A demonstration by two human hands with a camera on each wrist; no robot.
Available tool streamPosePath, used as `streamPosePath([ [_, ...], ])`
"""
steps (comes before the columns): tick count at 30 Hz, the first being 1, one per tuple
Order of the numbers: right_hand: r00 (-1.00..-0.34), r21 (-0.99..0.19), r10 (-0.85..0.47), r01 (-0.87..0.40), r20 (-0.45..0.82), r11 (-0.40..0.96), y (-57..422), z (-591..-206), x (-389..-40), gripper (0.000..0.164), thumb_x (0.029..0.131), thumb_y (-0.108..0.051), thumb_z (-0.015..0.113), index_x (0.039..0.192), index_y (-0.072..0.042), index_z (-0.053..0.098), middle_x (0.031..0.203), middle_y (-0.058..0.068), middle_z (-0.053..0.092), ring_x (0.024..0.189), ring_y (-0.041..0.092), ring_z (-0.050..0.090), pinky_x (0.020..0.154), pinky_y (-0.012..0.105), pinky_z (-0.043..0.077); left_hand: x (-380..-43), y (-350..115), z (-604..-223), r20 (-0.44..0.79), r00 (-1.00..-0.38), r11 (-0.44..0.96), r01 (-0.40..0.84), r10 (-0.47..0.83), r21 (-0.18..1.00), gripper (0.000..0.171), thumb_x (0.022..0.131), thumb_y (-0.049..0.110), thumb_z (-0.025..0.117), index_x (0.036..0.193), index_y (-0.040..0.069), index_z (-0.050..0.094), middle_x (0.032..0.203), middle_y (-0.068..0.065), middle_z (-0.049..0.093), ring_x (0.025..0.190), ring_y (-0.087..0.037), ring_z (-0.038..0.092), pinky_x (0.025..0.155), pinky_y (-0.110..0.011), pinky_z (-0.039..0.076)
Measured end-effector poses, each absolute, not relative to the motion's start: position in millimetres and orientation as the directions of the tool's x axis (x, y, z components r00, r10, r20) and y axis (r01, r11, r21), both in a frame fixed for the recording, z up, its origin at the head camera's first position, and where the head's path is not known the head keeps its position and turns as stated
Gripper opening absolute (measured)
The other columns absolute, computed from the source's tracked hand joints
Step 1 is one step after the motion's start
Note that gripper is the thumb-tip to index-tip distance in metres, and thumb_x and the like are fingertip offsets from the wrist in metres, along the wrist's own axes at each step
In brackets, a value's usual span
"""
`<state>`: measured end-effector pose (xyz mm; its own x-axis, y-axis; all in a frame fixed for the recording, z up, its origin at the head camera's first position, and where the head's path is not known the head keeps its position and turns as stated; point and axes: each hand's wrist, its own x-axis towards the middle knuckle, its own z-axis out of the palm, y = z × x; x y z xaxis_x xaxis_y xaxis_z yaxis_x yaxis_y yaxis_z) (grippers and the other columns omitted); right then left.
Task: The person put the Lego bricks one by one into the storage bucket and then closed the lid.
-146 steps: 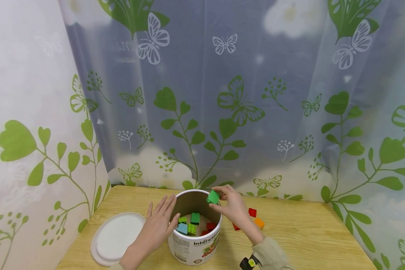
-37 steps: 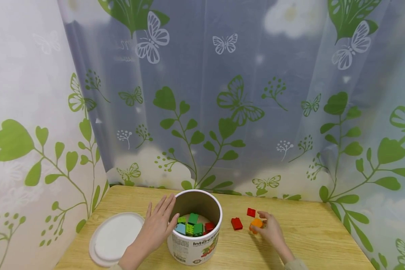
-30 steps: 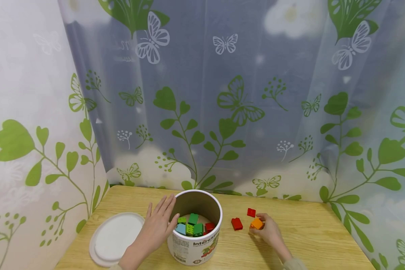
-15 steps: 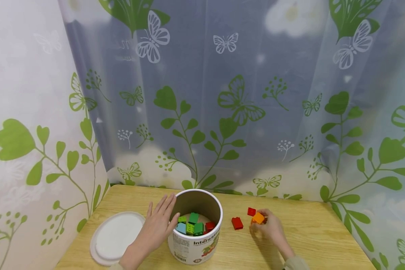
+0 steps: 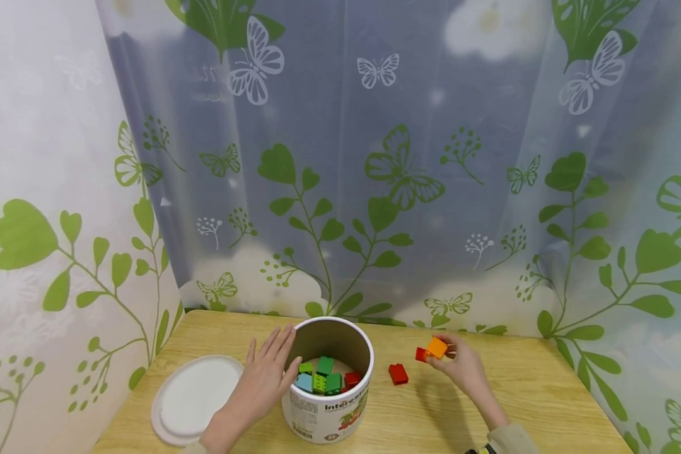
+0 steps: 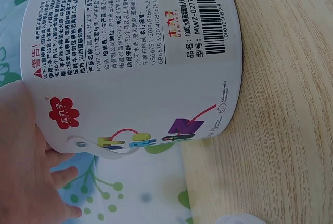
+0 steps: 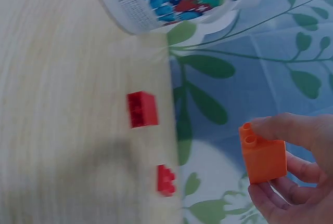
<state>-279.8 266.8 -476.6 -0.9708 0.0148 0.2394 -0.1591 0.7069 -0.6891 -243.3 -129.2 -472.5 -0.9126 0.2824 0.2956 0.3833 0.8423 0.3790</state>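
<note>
My right hand pinches an orange toy brick between thumb and fingers, lifted above the table; the right wrist view shows its studs by the thumb. Two red bricks lie on the wood: one beside the bucket, and a smaller one partly behind the orange brick. With fingers straight, my left hand rests against the left rim of a white printed bucket. Inside the bucket are several bricks, among them a dark green brick, a light blue brick and a red brick.
A round white lid lies on the wooden table, left of the bucket. Behind the table hangs a curtain with leaves and butterflies. In the left wrist view the bucket's label and its handle show.
My right hand first carried a green brick at the bucket, and a green brick now lies inside. It then took the orange brick and raised it off the table. My left hand stayed put.
</note>
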Motion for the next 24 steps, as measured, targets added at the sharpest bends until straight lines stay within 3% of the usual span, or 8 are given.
streamPosePath([
  [24,-0.959,-0.710,-0.024,-0.225,0.281,0.668,251.5,-435.9,-275.7,0.052,0.084,-0.004,0.081,0.132,0.003,0.063,0.120,0.020,0.066,0.108,0.036,0.064,0.092,0.048,0.057,-243.8,-130.4,-474.1,0.293,-0.911,0.840,0.389,0.289,0.378,0.063,0.109,0.044,0.042,0.158,0.005,0.035,0.165,-0.009,0.030,0.153,-0.032,0.023,0.118,-0.069,0.011],
])
